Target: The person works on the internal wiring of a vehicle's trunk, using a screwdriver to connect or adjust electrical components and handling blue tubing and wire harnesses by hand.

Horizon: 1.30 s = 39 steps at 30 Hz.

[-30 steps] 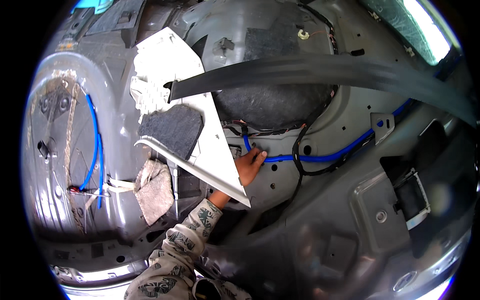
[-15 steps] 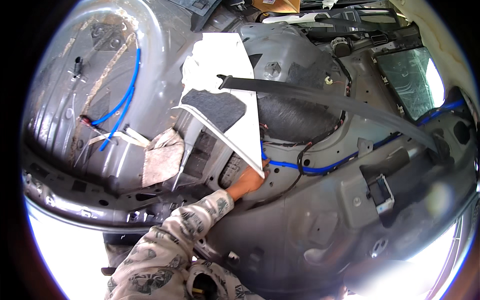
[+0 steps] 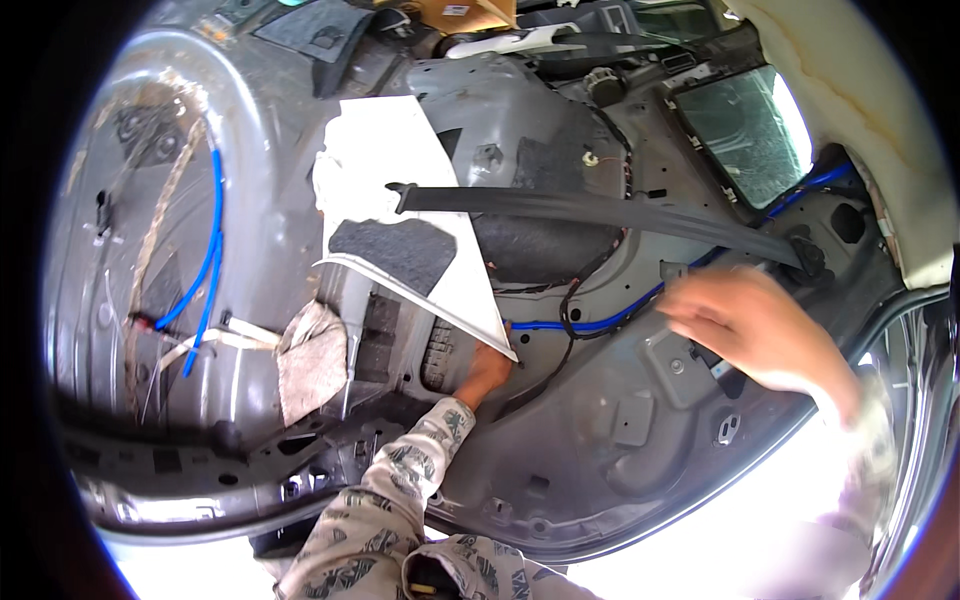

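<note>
My left hand [image 3: 485, 374] reaches in at the lower corner of a white trim panel [image 3: 480, 295] with a grey felt patch. The panel hides most of its fingers, so I cannot see what they grip. Just beyond that corner, a blue tube [image 3: 590, 326] emerges beside the hand and runs right along the grey car body. My right hand [image 3: 750, 325] is blurred by motion at the right, near the tube and over the body side. Its fingers are smeared and nothing shows in them.
A dark seat belt [image 3: 600, 208] crosses from the panel to its mount at right. Another blue tube [image 3: 214, 245] lies looped on the metal floor at left, near a dirty cloth [image 3: 312, 365]. Black wiring [image 3: 572, 310] crosses the tube. A side window [image 3: 745, 135] is at upper right.
My right hand has come into view from the right, over the body side. The left hand stays at the panel's corner. The whole view has shifted, with the scene moving left.
</note>
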Tool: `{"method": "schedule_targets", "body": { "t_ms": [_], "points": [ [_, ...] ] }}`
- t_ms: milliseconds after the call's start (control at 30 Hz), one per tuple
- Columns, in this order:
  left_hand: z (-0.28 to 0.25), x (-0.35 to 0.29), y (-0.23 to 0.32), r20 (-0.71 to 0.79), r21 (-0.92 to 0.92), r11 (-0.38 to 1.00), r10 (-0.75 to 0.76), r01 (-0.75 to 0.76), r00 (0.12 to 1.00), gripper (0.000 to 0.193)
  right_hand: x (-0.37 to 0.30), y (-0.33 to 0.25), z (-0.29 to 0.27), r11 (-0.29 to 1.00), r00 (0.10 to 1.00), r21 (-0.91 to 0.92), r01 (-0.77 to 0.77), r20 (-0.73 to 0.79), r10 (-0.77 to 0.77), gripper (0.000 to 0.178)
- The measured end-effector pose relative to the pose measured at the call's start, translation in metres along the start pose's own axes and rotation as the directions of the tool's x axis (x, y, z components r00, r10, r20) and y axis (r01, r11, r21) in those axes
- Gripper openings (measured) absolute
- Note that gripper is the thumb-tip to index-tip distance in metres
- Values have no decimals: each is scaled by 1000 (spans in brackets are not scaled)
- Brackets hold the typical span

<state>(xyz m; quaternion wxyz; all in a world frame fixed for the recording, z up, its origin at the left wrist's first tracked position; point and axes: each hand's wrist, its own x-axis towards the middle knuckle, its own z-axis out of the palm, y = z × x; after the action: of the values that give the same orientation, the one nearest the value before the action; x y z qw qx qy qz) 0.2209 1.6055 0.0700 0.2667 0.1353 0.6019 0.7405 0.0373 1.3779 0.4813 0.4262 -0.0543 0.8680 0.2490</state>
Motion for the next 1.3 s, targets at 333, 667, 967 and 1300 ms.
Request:
{"method": "schedule_targets", "body": {
  "t_ms": [333,667,967,1300],
  "points": [
    [-5,-14,-41,218,17,992,117,-123,969,42,198,106,296,907,776,-324,269,630,-5,19],
    [-7,-10,-21,-9,-18,966,260,-260,966,58,210,127,308,882,708,-416,221,690,148,29],
    [4,6,-8,-98,161,928,353,-336,930,59,224,133,312,840,566,-462,286,788,241,40],
    [0,6,-8,74,18,947,319,-321,945,64,231,140,322,866,524,-417,276,821,228,46]
  ]
}}
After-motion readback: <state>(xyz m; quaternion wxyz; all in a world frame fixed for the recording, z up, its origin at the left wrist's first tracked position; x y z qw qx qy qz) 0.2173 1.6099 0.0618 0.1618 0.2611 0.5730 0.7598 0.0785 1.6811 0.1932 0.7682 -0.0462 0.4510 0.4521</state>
